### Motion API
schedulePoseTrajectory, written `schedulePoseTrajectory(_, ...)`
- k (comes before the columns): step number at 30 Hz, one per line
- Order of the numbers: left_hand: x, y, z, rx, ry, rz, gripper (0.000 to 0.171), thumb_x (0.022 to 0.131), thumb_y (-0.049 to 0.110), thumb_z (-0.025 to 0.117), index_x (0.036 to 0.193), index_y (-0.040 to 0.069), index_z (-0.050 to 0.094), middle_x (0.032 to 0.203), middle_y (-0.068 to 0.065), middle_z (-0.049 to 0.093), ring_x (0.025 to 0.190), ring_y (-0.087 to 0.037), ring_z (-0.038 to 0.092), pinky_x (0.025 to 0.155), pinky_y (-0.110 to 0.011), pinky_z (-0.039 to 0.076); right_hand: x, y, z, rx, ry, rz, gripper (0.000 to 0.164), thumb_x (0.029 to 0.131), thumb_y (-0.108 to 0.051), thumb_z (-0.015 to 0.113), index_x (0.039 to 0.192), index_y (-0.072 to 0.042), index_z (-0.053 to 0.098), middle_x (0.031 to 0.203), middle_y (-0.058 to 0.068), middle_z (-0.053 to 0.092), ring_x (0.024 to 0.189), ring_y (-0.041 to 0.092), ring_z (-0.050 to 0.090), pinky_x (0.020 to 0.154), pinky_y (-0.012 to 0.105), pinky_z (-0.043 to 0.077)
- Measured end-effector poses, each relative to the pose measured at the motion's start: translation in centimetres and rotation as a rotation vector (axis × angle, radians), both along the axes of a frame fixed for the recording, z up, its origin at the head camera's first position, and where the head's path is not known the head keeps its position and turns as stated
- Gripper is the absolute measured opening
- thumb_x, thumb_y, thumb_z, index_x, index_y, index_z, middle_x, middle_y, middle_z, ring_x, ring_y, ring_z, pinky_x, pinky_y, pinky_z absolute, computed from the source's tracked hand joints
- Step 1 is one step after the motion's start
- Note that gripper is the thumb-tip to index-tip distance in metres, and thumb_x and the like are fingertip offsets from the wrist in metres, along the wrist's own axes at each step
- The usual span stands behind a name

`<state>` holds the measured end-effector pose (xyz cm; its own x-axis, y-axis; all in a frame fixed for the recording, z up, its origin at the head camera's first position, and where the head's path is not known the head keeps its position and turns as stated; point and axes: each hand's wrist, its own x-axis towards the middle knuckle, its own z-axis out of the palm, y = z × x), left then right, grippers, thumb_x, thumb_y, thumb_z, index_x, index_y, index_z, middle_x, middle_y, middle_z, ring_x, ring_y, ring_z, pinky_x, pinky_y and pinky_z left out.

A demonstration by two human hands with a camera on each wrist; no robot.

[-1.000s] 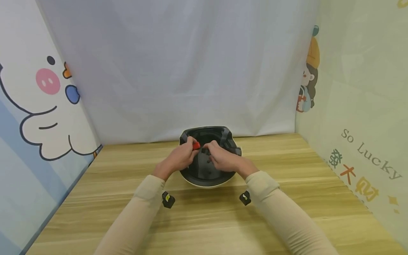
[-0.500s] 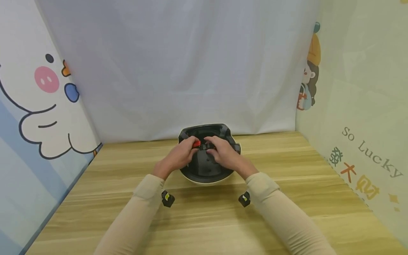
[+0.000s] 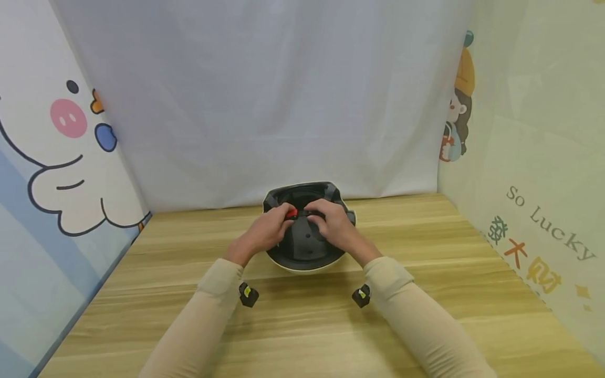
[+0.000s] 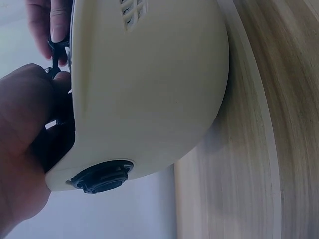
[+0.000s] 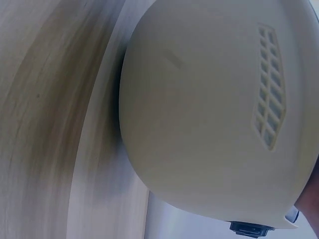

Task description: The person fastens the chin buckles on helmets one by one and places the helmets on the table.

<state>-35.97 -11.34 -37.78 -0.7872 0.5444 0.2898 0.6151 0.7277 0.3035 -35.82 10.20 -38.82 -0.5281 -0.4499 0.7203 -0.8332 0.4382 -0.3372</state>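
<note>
A cream helmet (image 3: 304,257) lies upside down on the table, its black inside facing up. Over its opening, my left hand (image 3: 263,230) pinches the red buckle (image 3: 292,213) of the chin strap. Opposite it, my right hand (image 3: 336,227) pinches the black strap end (image 3: 306,213), which meets the buckle end to end. From the left wrist, the helmet's outer shell (image 4: 149,84) fills the middle, with the fingers of both hands close together at the strap beyond the rim. The right wrist view shows mostly shell (image 5: 199,109); the right hand's fingers are hidden there.
The wooden table (image 3: 165,294) stretches around the helmet, with a pale curtain (image 3: 283,105) hanging right behind it. Printed panels stand at left and right. A black wrist device (image 3: 248,295) sits by the left cuff, another (image 3: 361,296) by the right.
My right hand has shifted up and levelled the black strap end with the red buckle, so the two now line up. My left hand has stayed nearly in place, still pinching the buckle.
</note>
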Motion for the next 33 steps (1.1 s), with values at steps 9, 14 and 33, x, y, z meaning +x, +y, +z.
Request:
schedulePoseTrajectory(9,0.14,0.08,0.23,0.065,-0.031,-0.058,0.027,0.105,0.019,0.054,0.128,0.004,0.055,0.110,-0.010,0.063,0.096,-0.024,0.060,0.084,-0.043,0.048,0.08,0.17,-0.13,0.000,-0.069,0.024,0.020,0.092,0.004,0.067,0.112,0.006,0.069,0.112,0.018,0.067,0.107,0.031,0.064,0.092,0.043,0.051)
schedulePoseTrajectory(14,0.09,-0.09,0.10,0.150,-0.063,-0.091,0.026,0.105,0.017,0.055,0.126,0.003,0.056,0.113,-0.011,0.062,0.100,-0.024,0.059,0.086,-0.043,0.048,0.22,0.22,-0.25,-0.032,-0.194,-0.001,0.022,0.097,0.000,0.062,0.118,0.003,0.070,0.120,0.017,0.063,0.115,0.032,0.059,0.097,0.046,0.047)
schedulePoseTrajectory(33,0.43,-0.45,0.17,0.294,-0.071,-0.161,0.018,0.102,0.016,0.059,0.115,0.003,0.058,0.104,-0.010,0.061,0.082,-0.021,0.055,0.072,-0.036,0.046,0.75,-0.07,-0.28,-0.224,-0.376,0.076,0.010,0.094,0.007,0.064,0.087,0.000,0.066,0.111,0.017,0.066,0.110,0.032,0.064,0.087,0.041,0.054)
